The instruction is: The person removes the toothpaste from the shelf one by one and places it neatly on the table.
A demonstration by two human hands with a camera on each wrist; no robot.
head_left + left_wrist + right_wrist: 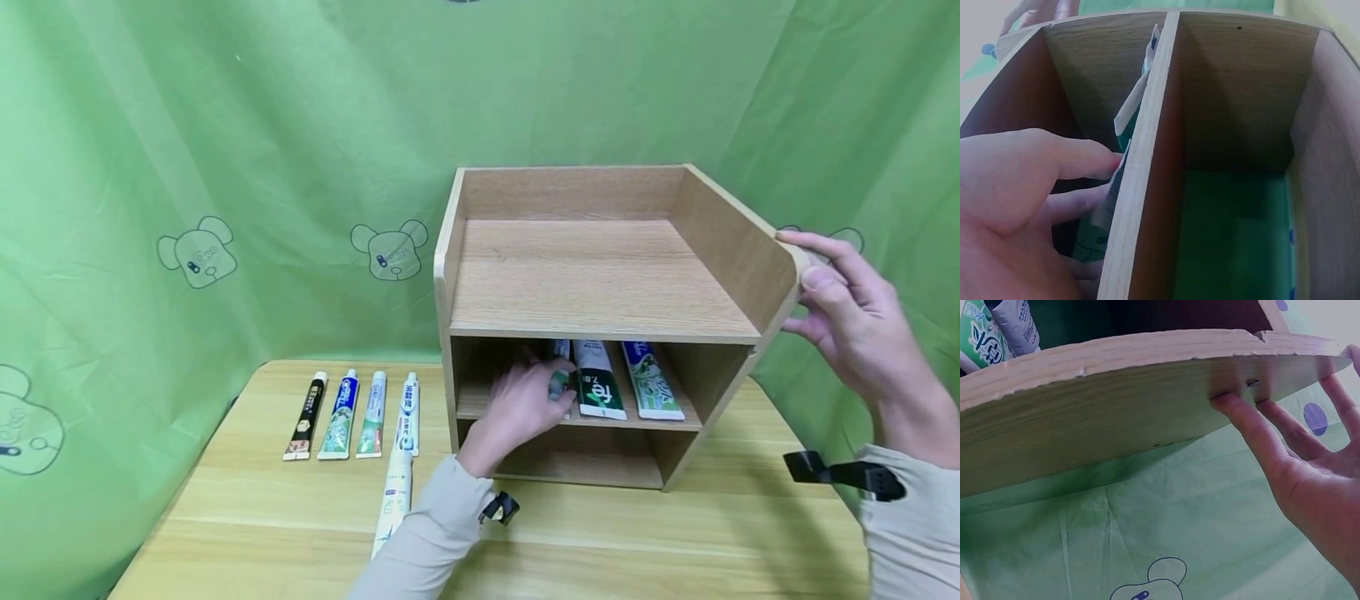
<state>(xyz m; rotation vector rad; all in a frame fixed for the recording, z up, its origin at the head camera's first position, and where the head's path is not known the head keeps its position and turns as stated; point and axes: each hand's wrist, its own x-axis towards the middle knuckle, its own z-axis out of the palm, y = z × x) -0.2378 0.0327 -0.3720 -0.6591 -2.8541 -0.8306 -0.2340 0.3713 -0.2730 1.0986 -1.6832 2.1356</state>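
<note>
My left hand [519, 402] reaches into the middle compartment of a wooden desktop shelf [592, 275]. Thumb and finger pinch the near end of a toothpaste tube [1110, 206], which lies on the board; most of that tube is hidden behind the hand. To its right on the same board lie a dark green and white toothpaste tube [598, 392] and a blue and green one [652, 383]. At the shelf's upper right, my right hand [862, 317] touches the side panel [1116, 419] from outside, its fingertips on the outer face and near the edge.
Left of the shelf, a black tube [306, 421], a blue-green tube [341, 417], a pale green-ended tube [372, 417] and a white-blue tube [408, 417] lie in a row on the wooden table [225, 517]. A white tube [395, 492] lies nearer, partly behind my left sleeve. Green cloth [300, 125] hangs behind.
</note>
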